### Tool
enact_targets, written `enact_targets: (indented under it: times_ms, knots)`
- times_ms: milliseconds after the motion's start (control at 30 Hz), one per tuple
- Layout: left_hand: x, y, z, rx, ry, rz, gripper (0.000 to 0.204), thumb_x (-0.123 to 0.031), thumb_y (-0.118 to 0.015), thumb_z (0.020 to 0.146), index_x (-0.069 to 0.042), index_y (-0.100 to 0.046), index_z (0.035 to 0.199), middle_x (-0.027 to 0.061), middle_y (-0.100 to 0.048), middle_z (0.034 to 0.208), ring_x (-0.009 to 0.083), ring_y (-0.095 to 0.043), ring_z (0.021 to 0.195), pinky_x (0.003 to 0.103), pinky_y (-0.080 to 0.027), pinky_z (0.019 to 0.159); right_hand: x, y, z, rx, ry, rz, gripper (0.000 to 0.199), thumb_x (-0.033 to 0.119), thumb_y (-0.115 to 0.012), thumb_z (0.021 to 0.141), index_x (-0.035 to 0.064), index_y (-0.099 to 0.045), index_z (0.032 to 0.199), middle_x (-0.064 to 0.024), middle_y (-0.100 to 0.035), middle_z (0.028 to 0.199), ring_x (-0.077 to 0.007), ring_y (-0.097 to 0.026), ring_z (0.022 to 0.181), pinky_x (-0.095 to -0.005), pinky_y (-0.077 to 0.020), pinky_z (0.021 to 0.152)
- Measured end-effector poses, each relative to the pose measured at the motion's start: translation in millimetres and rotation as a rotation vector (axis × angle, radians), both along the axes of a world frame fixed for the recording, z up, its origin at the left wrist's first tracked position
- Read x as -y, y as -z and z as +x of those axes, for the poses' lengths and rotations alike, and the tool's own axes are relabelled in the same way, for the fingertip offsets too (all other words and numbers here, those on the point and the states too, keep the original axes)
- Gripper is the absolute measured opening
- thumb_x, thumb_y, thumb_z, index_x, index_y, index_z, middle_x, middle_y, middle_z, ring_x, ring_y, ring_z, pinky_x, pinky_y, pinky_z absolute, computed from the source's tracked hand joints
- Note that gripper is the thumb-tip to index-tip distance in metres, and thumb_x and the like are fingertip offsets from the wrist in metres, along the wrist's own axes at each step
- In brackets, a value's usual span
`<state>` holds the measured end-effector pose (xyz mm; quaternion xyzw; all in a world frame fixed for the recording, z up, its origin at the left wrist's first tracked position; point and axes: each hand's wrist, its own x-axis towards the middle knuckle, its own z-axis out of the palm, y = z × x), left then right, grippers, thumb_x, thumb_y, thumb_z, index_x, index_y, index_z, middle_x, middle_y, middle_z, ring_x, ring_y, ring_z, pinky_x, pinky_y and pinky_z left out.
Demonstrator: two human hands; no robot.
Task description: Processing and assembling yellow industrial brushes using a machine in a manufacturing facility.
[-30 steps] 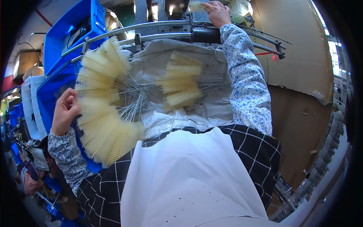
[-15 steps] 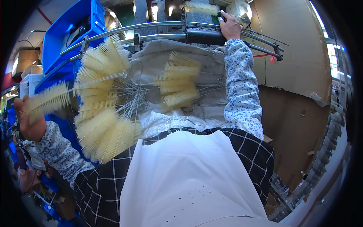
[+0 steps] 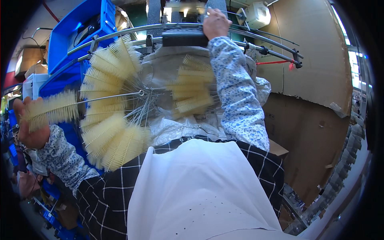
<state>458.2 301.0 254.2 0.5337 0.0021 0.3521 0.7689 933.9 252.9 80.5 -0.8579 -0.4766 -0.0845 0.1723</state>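
Note:
At the far left, my left hand [image 3: 33, 126] is closed round the bristle end of a pale yellow tube brush [image 3: 54, 109]. Its twisted wire stem points right and ends in a small loop above the other stems. My right hand [image 3: 216, 24] grips the right end of a sliding carriage [image 3: 185, 39] with a black cylinder, on the metal rails at the top; some fingers are hidden behind it. A fanned heap of similar brushes [image 3: 105, 106] lies left of my lap, wire stems toward the middle. A smaller stack of brushes [image 3: 192, 86] rests beside my right sleeve.
Curved metal rails [image 3: 136, 29] span the far side, with a red ribbon [image 3: 276, 62] at their right. A blue bin [image 3: 60, 44] stands at the upper left. Large cardboard [image 3: 316, 60] fills the right. Grey-white sheeting [image 3: 160, 64] lies under the brushes.
My right hand and the carriage have slid left along the rails. The brush seen above the carriage earlier is no longer clear. The stem of the brush in my left hand has swung slightly downward.

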Motion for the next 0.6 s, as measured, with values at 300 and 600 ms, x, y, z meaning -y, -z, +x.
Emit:
enact_targets:
  times_ms: [300, 600]
  knots:
    - [5.4, 9.0, 39.3, -0.266, -0.389, 0.141, 0.037, -0.016, -0.052, 0.065, -0.002, -0.037, 0.096, 0.0056, -0.038, 0.076, 0.0176, -0.041, 0.072, 0.031, -0.033, 0.069, -4.6, 6.5, -9.8, 0.002, -0.043, 0.081, 0.027, 0.016, -0.048, 0.073, 0.011, -0.055, 0.098, -0.0069, -0.054, 0.094, -0.0243, -0.051, 0.09, -0.0421, -0.0355, 0.076]
    - [8.2, 14.3, 3.2, -0.282, -0.398, -0.043, 0.045, -0.015, -0.049, 0.07, -0.001, -0.035, 0.11, 0.0131, -0.041, 0.096, 0.0248, -0.045, 0.09, 0.038, -0.034, 0.082, 42.8, 20.5, 108.7, 0.036, -0.144, 0.102, 0.029, 0.022, -0.051, 0.072, 0.0117, -0.055, 0.098, -0.0094, -0.055, 0.095, -0.0281, -0.052, 0.087, -0.0364, -0.0411, 0.075]
